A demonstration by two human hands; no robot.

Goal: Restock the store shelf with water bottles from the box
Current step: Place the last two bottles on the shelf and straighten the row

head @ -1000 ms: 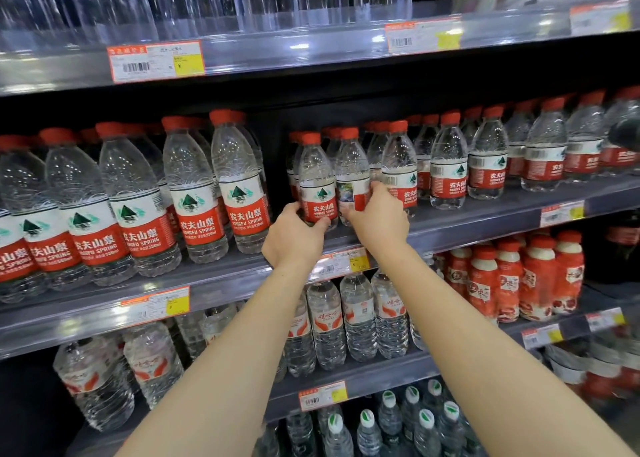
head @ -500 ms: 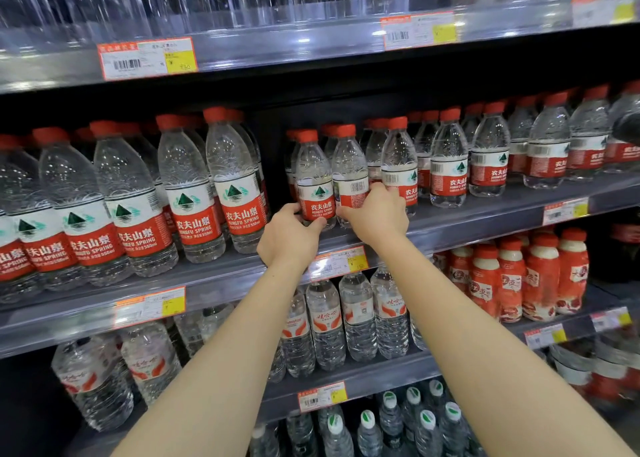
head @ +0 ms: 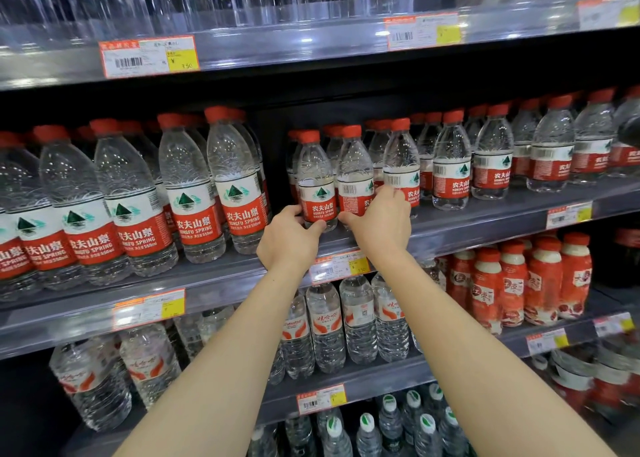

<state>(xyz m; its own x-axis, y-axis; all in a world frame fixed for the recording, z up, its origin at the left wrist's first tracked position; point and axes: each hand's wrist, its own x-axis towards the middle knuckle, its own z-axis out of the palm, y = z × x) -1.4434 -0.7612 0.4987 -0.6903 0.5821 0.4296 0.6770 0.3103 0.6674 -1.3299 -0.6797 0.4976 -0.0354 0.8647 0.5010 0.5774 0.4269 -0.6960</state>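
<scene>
Both arms reach up to the middle shelf (head: 485, 228). My left hand (head: 289, 240) grips the base of a small red-capped water bottle (head: 316, 176) that stands at the shelf's front edge. My right hand (head: 379, 224) grips the lower part of the bottle beside it (head: 354, 176), whose barcode side faces out. Both bottles stand upright among a row of the same small red-label bottles (head: 450, 166) running to the right. The box is out of sight.
Larger bottles of the same brand (head: 194, 193) fill the shelf's left half. Clear bottles line the top shelf (head: 277, 44). Below stand other water bottles (head: 358, 321) and orange-red drink bottles (head: 540, 283). Price tags (head: 339, 266) hang on the shelf edges.
Both hands keep their hold on the two front bottles; the right-hand bottle has turned a little and shows its barcode side. The view has shifted slightly.
</scene>
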